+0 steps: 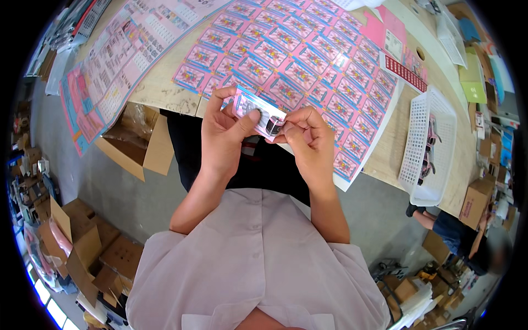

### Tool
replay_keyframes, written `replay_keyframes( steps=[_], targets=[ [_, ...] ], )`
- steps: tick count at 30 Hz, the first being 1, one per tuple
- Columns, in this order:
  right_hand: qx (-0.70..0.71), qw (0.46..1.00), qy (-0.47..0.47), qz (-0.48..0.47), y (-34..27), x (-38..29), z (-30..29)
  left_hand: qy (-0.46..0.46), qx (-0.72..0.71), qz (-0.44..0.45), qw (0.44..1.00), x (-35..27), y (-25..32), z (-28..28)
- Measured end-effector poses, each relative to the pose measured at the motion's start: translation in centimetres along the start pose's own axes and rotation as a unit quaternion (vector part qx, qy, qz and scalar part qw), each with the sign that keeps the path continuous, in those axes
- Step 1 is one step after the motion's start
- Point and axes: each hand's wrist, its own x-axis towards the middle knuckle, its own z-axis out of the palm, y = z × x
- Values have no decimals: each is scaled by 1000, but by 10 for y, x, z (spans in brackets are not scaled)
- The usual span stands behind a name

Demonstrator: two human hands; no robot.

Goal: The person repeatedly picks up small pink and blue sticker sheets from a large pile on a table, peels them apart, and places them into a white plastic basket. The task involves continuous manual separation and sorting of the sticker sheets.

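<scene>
My left hand [227, 132] grips a small printed carton [264, 111] by its left part, with the thumb across its front. My right hand [307, 136] pinches the carton's right end between thumb and fingers. The carton is pink, blue and white, with a dark picture near its right end. Both hands are above the table's near edge. Beyond them lies a large pink printed sheet [284, 78] with rows of repeated pictures. What the right fingertips cover cannot be seen.
A white plastic basket [447, 165] with several pink and black items stands at right. Another printed sheet [136, 53] overhangs the table's left edge, above an open cardboard box [159, 152]. A maroon label strip [404, 73] lies beyond the basket. Another person [453, 235] is at lower right.
</scene>
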Motion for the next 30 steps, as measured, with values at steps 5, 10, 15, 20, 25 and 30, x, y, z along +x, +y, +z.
replay_keyframes(
  steps=[5,10,15,20,25,30],
  targets=[
    [99,994,17,37,-6,-11,3,55,95,44,993,-7,-15,-7],
    [-81,997,7,-15,0,-11,-14,28,119,84,989,-13,-22,-4],
    [-194,979,47,-30,-19,-28,-29,-49,166,79,982,-18,-29,12],
    [-139,988,74,4,-27,-47,-50,-69,183,74,978,-24,-40,36],
    [-57,995,82,18,-40,-64,-80,-96,192,79,973,-30,-55,55],
    [-61,991,120,-20,-49,-82,-106,-138,225,61,963,-40,-70,75]
  ],
)
